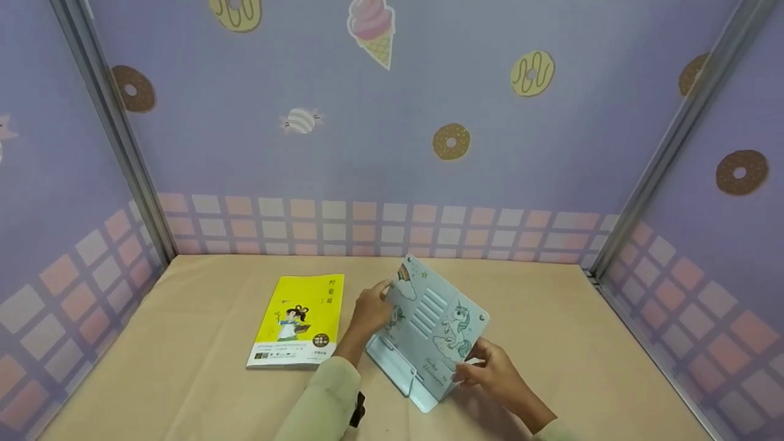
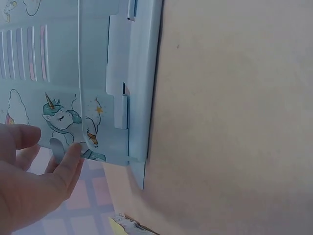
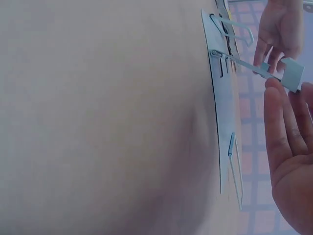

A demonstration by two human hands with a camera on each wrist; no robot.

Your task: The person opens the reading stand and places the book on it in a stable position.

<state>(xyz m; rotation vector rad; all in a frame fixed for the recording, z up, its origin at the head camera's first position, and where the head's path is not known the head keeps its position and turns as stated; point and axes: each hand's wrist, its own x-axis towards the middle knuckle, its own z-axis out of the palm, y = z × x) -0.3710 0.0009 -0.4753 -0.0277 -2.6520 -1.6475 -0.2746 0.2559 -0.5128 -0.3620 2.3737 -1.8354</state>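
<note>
A light-blue book stand [image 1: 422, 318] printed with unicorns stands tilted on the table, its slotted panel raised from the flat base [image 1: 392, 367]. My left hand [image 1: 372, 309] grips the panel's left edge. On the right edge, low down, my right hand [image 1: 493, 370] pinches the panel between thumb and fingers. A thin wire holder [image 2: 80, 63] crosses the panel's front in the left wrist view. In the right wrist view, a narrow brace [image 3: 244, 64] rises from the base plate [image 3: 224, 103] behind the panel, close to the right fingertips.
A yellow book [image 1: 300, 318] with a drawn figure on its cover lies flat on the cloth-covered table [image 1: 202, 331], left of the stand. Patterned walls [image 1: 392, 165] with metal corner posts [image 1: 667, 135] enclose the table at the back and sides.
</note>
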